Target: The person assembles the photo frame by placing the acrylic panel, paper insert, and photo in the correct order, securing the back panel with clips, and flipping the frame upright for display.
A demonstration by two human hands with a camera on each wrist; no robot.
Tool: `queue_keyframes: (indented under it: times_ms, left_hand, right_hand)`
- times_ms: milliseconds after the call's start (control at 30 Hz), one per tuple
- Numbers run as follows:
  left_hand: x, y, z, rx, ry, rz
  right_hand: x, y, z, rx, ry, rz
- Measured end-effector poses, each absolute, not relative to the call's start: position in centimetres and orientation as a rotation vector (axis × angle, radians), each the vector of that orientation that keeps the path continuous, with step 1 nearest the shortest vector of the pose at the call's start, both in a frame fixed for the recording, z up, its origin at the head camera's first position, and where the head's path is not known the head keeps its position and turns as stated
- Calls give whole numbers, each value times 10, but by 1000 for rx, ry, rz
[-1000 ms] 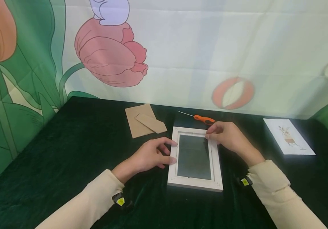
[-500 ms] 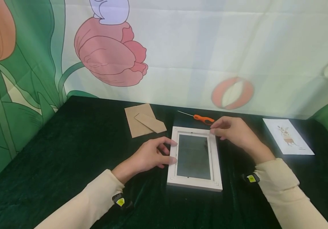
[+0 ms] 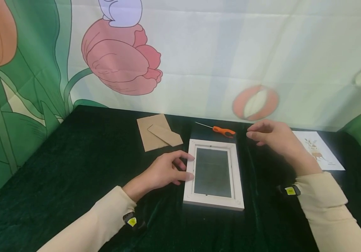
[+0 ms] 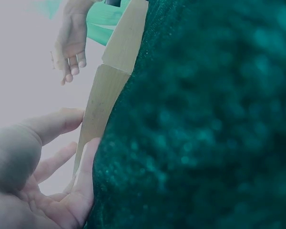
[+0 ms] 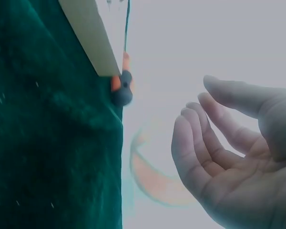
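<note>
A white picture frame (image 3: 212, 203) lies back side up on the dark green cloth, its dark pane (image 3: 212, 172) showing inside the rails. My left hand (image 3: 164, 169) holds its left rail, thumb and index finger on the edge; in the left wrist view a finger lies against the frame's side (image 4: 102, 102). To the right, my right hand (image 3: 276, 138) hovers apart from the frame, fingers loosely bent with nothing between them. The right wrist view shows that hand (image 5: 229, 152) off the cloth, near the frame's corner (image 5: 93, 38).
Behind the frame lies an orange-handled screwdriver (image 3: 223, 131). A brown backing board (image 3: 149, 134) with a stand leg (image 3: 166, 135) is at the back left. A white printed card (image 3: 328, 154) lies at right, partly behind my right hand. A patterned curtain (image 3: 199, 59) hangs behind the table.
My right hand has let go of the frame's upper right corner and moved right and slightly back, toward the printed card. The left hand and frame have stayed in place.
</note>
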State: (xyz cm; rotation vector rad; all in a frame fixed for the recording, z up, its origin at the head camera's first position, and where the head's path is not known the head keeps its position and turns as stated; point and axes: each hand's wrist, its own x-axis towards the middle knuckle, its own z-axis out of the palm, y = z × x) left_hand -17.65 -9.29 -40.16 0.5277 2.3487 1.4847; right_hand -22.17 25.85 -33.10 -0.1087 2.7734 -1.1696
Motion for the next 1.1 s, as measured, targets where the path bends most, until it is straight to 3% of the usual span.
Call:
queue_keyframes:
  times_ms: [500, 1100]
  left_hand:
    - [-175, -94, -402, 515, 2348, 1488]
    - [-176, -94, -404, 545, 2344, 1494]
  right_hand:
    - [-221, 311, -323, -36, 2795, -1233]
    - [-215, 380, -335, 378, 2905, -1299]
